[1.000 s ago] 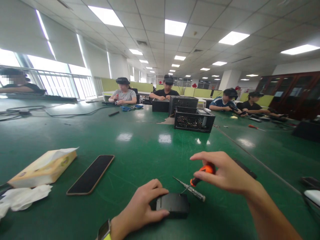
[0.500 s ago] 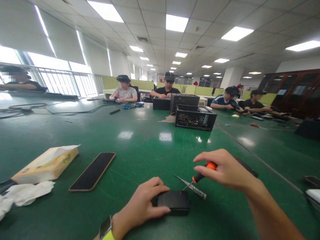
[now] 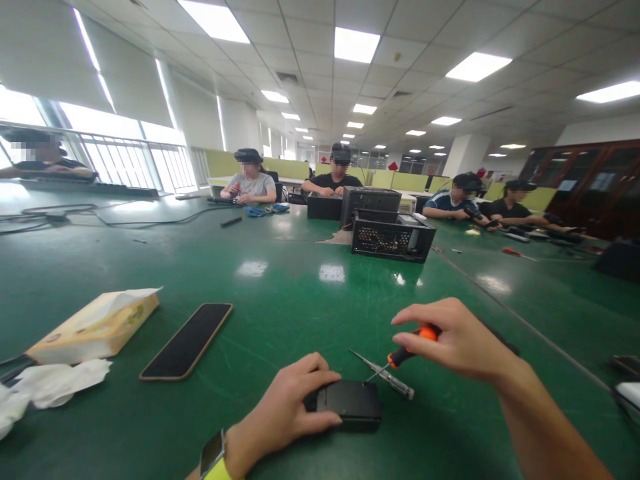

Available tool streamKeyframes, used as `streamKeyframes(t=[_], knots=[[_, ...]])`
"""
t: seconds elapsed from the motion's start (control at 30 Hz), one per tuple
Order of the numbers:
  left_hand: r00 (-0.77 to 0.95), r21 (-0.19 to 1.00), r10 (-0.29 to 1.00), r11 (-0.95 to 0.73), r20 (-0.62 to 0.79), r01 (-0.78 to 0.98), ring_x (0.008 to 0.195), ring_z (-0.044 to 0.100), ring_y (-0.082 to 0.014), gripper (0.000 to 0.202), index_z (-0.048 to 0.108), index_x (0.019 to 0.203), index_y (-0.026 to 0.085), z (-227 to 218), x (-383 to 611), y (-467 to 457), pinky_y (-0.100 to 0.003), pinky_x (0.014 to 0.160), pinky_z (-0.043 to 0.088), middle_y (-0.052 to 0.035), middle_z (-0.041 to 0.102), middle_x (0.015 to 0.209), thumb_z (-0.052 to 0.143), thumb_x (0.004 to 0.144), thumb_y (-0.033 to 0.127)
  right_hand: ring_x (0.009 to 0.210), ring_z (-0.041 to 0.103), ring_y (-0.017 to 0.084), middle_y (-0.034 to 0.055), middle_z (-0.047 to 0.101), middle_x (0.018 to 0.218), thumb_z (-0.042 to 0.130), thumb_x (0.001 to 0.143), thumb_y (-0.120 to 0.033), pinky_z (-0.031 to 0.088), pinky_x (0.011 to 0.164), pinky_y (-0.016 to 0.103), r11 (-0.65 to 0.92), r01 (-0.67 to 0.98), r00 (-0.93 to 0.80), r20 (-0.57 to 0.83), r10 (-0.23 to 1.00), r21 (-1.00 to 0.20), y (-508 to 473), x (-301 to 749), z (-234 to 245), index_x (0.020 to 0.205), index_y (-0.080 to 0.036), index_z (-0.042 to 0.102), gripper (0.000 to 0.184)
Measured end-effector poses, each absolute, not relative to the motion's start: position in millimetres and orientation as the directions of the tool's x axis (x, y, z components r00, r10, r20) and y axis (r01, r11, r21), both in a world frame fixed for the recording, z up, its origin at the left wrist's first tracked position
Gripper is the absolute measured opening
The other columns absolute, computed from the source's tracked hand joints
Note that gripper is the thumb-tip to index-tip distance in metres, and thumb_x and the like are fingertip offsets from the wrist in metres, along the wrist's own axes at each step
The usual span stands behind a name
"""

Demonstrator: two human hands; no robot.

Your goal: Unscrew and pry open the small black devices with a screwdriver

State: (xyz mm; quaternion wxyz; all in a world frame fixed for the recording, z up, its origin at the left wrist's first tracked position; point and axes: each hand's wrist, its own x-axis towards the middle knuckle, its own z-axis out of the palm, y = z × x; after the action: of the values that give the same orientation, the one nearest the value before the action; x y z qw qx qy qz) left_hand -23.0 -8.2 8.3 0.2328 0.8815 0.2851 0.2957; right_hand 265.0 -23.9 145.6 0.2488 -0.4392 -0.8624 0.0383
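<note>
A small black box (image 3: pixel 353 403) lies on the green table, its left end gripped between the thumb and fingers of my left hand (image 3: pixel 295 400). My right hand (image 3: pixel 447 337) is closed around the handle of an orange and black screwdriver (image 3: pixel 400 357). The shaft slants down to the left, and its tip meets the far right corner of the box. Just behind that shaft, a second screwdriver with a clear handle (image 3: pixel 400 387) rests on the table, pointing away to the left. A watch (image 3: pixel 213 453) is on my left wrist.
To the left lie a phone (image 3: pixel 187 341), a tissue pack (image 3: pixel 95 327) and crumpled tissues (image 3: pixel 63 383). Open computer cases (image 3: pixel 393 240) stand at mid-table. An orange-handled screwdriver (image 3: pixel 517 253) lies far right. Several people sit along the table's far side, such as one person (image 3: pixel 335 180) behind the cases.
My right hand and the screwdriver handle have shifted very slightly to the right, with the tip still at the box corner. My left hand keeps its grip on the box.
</note>
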Motion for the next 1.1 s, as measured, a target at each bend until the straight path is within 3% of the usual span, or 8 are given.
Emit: streamKeyframes(t=[0.1, 0.23, 1.1], knots=[[0.664, 0.579, 0.642, -0.727, 0.383, 0.369, 0.085, 0.058, -0.0210, 0.048, 0.067, 0.116, 0.020, 9, -23, -8, -0.028, 0.071, 0.047, -0.0066, 0.059, 0.095, 0.068, 0.084, 0.055, 0.060, 0.061, 0.011, -0.0001, 0.070, 0.070, 0.067, 0.087, -0.035, 0.043, 0.059, 0.023, 0.665, 0.678, -0.497, 0.472, 0.728, -0.314, -25, 263, 145, 0.084, -0.019, 0.073, 0.018], [0.668, 0.581, 0.636, -0.730, 0.387, 0.359, 0.084, 0.058, -0.0211, 0.047, 0.067, 0.115, 0.020, 9, -22, -9, -0.028, 0.071, 0.046, -0.0064, 0.059, 0.095, 0.069, 0.084, 0.054, 0.053, 0.056, 0.009, -0.0013, 0.065, 0.060, 0.066, 0.088, -0.031, 0.040, 0.054, 0.022, 0.727, 0.589, -0.516, 0.528, 0.674, -0.352, -30, 257, 145, 0.070, -0.017, 0.070, 0.023], [0.662, 0.566, 0.630, -0.742, 0.406, 0.359, 0.083, 0.058, -0.0205, 0.049, 0.067, 0.117, 0.021, 7, -23, -8, -0.028, 0.070, 0.046, -0.0066, 0.060, 0.096, 0.069, 0.083, 0.055, 0.050, 0.053, 0.010, 0.0000, 0.064, 0.057, 0.064, 0.089, -0.032, 0.037, 0.051, 0.023, 0.747, 0.570, -0.544, 0.523, 0.656, -0.343, -22, 245, 133, 0.068, -0.016, 0.069, 0.027]])
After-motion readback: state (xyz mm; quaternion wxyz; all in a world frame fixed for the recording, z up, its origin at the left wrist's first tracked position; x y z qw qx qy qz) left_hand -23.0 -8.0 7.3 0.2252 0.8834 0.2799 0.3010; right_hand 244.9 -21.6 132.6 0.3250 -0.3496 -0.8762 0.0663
